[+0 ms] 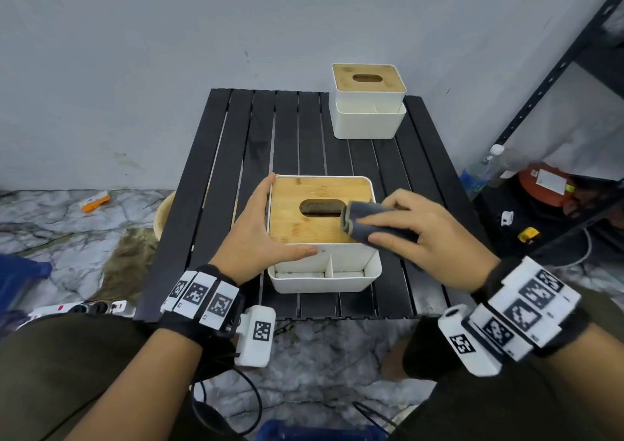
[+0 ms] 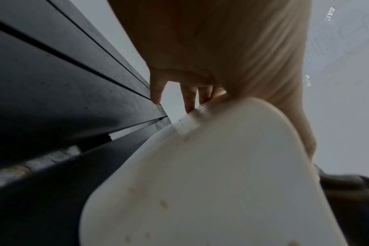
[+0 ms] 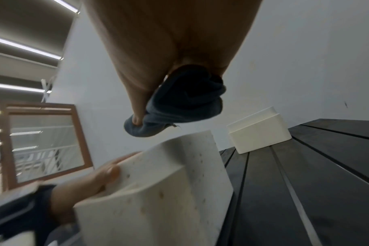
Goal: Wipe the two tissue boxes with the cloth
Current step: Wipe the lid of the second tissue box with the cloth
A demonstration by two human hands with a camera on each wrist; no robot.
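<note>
The near tissue box (image 1: pixel 314 231), white with a bamboo lid and a front compartment, stands on the black slatted table (image 1: pixel 236 157). My left hand (image 1: pixel 261 224) grips its front left corner, fingers along the left wall and thumb on the front edge; the box wall (image 2: pixel 211 183) fills the left wrist view. My right hand (image 1: pixel 381 229) holds a folded grey-blue cloth (image 1: pixel 358 212) over the lid's right part, beside the slot. The right wrist view shows the cloth (image 3: pixel 185 103) bunched round my thumb above the box (image 3: pixel 169 191). The second tissue box (image 1: pixel 368 99) stands at the table's far right.
A dark metal shelf (image 1: pixel 557 76) rises at the right, with a plastic bottle (image 1: pixel 483 170) and a red container below it. On the floor to the left lie an orange pack (image 1: pixel 96 201) and a power strip (image 1: pixel 87 307). Grey wall behind the table.
</note>
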